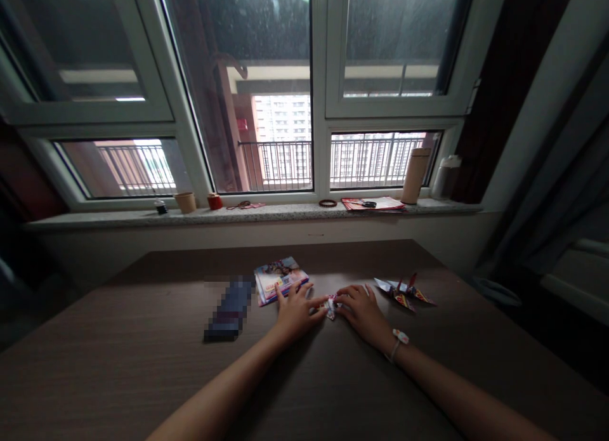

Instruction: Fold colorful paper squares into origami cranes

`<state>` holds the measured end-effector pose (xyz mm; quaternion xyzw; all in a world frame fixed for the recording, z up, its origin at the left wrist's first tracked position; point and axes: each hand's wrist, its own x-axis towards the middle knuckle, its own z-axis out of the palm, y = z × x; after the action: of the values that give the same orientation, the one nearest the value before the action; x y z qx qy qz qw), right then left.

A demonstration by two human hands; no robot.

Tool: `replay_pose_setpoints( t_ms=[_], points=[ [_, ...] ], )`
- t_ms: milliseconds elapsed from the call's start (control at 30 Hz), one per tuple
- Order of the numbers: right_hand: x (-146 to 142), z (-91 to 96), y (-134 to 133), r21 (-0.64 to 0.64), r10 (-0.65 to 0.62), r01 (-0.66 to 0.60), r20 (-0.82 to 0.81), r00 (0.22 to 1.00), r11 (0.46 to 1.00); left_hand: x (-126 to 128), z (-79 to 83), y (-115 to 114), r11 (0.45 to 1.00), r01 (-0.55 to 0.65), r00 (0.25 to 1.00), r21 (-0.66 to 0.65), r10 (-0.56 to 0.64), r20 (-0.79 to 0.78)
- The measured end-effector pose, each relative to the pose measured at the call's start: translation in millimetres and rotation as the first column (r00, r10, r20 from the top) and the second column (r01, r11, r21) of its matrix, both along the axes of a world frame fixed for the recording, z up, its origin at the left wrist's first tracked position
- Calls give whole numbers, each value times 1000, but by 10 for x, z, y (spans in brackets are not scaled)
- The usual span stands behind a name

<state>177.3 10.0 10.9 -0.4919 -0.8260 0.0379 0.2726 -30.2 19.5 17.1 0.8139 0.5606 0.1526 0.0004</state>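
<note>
A small piece of folded, printed paper (pixel 330 306) lies on the table between my two hands. My left hand (pixel 295 311) comes from the left, its thumb and a finger at the paper's left edge, its other fingers spread towards a stack of colourful printed sheets (pixel 280 280). From the right, my right hand (pixel 360 309) bends its fingers onto the same paper; a bracelet (pixel 400 337) circles that wrist. Fingers partly hide the paper's folds. Right of this hand stand folded paper cranes (pixel 403 292) with pointed wings.
A dark, pixelated oblong object (pixel 230 309) lies left on the brown table (pixel 143 365). Along the windowsill (pixel 285 212) are a paper cup (pixel 185 202), a red spool-like item (pixel 215 202), a dark ring (pixel 328 203), scissors (pixel 368 204) on papers, and two bottles, one beige (pixel 415 176).
</note>
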Motion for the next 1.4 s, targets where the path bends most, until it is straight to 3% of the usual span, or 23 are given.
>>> replay_pose_setpoints(
  t_ms=[500,1400],
  points=[
    [11,-64,27,-47,15,-13,48,999,999,6,11,-18,1000,-22,1000,17,22,1],
    [0,6,-15,-48,-15,19,62,998,999,-16,-20,-13,999,-3,999,44,1,38]
  ],
)
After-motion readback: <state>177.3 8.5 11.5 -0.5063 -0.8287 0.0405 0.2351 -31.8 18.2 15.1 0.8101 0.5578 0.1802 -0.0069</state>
